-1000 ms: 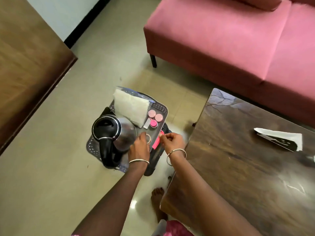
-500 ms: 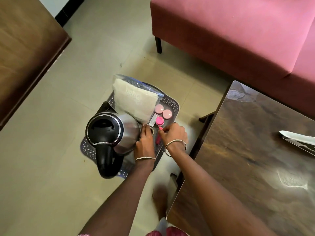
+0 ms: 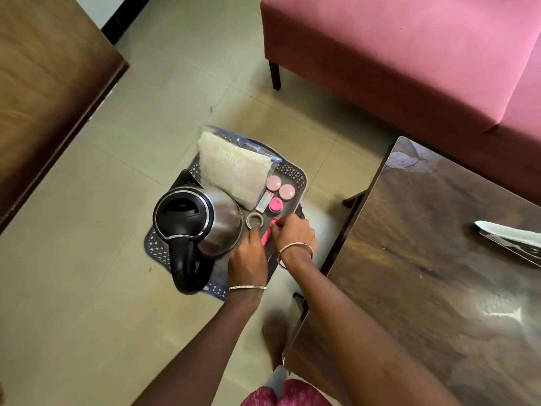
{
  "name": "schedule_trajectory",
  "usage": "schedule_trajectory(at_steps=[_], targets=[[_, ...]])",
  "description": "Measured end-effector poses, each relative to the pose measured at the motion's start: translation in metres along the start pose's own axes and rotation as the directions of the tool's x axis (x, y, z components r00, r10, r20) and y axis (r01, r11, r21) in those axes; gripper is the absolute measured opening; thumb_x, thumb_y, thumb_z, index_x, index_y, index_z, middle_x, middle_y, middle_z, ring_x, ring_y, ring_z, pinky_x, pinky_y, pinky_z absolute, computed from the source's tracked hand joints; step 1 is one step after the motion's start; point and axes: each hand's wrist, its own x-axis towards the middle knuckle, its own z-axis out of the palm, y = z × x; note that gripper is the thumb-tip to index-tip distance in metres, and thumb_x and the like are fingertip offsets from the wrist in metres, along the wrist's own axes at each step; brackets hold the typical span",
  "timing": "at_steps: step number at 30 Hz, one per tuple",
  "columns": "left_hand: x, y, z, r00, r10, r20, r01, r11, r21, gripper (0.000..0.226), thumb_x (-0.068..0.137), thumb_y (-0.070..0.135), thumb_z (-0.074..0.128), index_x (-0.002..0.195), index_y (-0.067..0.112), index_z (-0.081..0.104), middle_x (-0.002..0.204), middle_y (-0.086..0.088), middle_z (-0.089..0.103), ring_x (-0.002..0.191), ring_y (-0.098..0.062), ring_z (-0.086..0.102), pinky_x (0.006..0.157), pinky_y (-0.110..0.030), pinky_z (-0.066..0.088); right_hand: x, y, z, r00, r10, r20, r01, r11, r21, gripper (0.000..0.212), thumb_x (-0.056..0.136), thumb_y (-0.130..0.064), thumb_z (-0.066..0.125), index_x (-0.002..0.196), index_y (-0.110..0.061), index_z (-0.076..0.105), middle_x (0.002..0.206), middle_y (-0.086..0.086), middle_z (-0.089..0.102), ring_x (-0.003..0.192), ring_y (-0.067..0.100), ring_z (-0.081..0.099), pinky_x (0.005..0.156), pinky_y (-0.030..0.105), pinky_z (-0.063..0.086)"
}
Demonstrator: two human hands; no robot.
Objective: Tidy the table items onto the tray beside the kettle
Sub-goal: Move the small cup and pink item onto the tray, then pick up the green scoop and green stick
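Pink plastic stick [image 3: 267, 235] sits pinched in my right hand [image 3: 292, 236], low over the dark perforated tray [image 3: 295, 174]. Beside it my left hand [image 3: 247, 259] touches a beige tape ring [image 3: 254, 220]; whether it grips, I cannot tell. Beyond, the steel kettle [image 3: 202, 221] crowds close, so I might nudge it.

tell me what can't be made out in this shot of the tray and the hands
All in the head view:
- Pink stick: mostly covered by the right hand; its full shape is hidden.
- Tray: near part hidden by the kettle and left hand.
- Plastic bag: print too faint to read.
- White item on the table: cut off by the right edge.
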Motion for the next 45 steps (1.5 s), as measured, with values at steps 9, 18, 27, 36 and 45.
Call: schedule_trajectory(at_steps=[9, 18, 27, 36, 45], targets=[[-0.057, 0.036, -0.019, 0.983, 0.059, -0.172, -0.1, 0.964, -0.244, 0.017, 0.083, -0.002, 0.062, 0.095, 0.008, 0.066, 0.089, -0.008, 0.071, 0.083, -0.03, 0.065, 0.073, -0.037, 0.051, -0.048, 0.1, -0.041, 0.95, -0.054, -0.309, 0.16, 0.931, 0.329, 0.019, 0.089, -0.038, 0.063, 0.089, -0.025, 0.076, 0.054, -0.009, 0.059, 0.052, 0.009, 0.053, 0.052, 0.021, 0.033], [-0.15, 0.153, -0.011, 0.986, 0.133, -0.104, -0.159, 0.936, -0.314, 0.013, 0.085, 0.003, 0.062, 0.095, 0.01, 0.067, 0.092, -0.008, 0.068, 0.084, -0.029, 0.063, 0.075, -0.038, 0.051, -0.134, 0.265, -0.105, 0.927, 0.21, -0.31, -0.029, 0.866, 0.499, 0.018, 0.087, -0.027, 0.069, 0.074, -0.016, 0.074, 0.042, -0.01, 0.043, 0.047, 0.009, 0.046, 0.055, 0.025, 0.034], [-0.259, 0.298, 0.066, 0.98, 0.186, -0.069, -0.198, 0.883, -0.425, 0.015, 0.08, -0.002, 0.065, 0.089, 0.01, 0.068, 0.087, -0.007, 0.066, 0.07, -0.02, 0.061, 0.072, -0.03, 0.048, -0.181, 0.456, -0.181, 0.851, 0.381, -0.363, -0.1, 0.795, 0.599, 0.013, 0.088, -0.026, 0.07, 0.079, -0.019, 0.076, 0.048, -0.009, 0.05, 0.048, 0.004, 0.048, 0.052, 0.016, 0.036], [-0.349, 0.431, 0.157, 0.929, 0.352, 0.118, -0.27, 0.858, -0.437, 0.01, 0.084, 0.007, 0.064, 0.088, 0.015, 0.067, 0.087, -0.001, 0.067, 0.076, -0.018, 0.062, 0.071, -0.026, 0.042, -0.187, 0.657, -0.239, 0.716, 0.565, -0.409, -0.223, 0.741, 0.633, 0.014, 0.086, -0.026, 0.071, 0.077, -0.017, 0.074, 0.048, -0.005, 0.048, 0.053, 0.019, 0.052, 0.06, 0.031, 0.043], [-0.365, 0.509, 0.245, 0.755, 0.429, 0.496, -0.366, 0.903, -0.225, 0.027, 0.087, 0.029, 0.064, 0.109, 0.014, 0.06, 0.112, -0.005, 0.063, 0.105, -0.026, 0.06, 0.093, -0.04, 0.047, -0.144, 0.779, -0.272, 0.682, 0.654, -0.329, -0.391, 0.705, 0.592, 0.026, 0.086, -0.015, 0.067, 0.112, -0.012, 0.07, 0.095, 0.013, 0.07, 0.094, 0.035, 0.067, 0.085, 0.037, 0.05]])
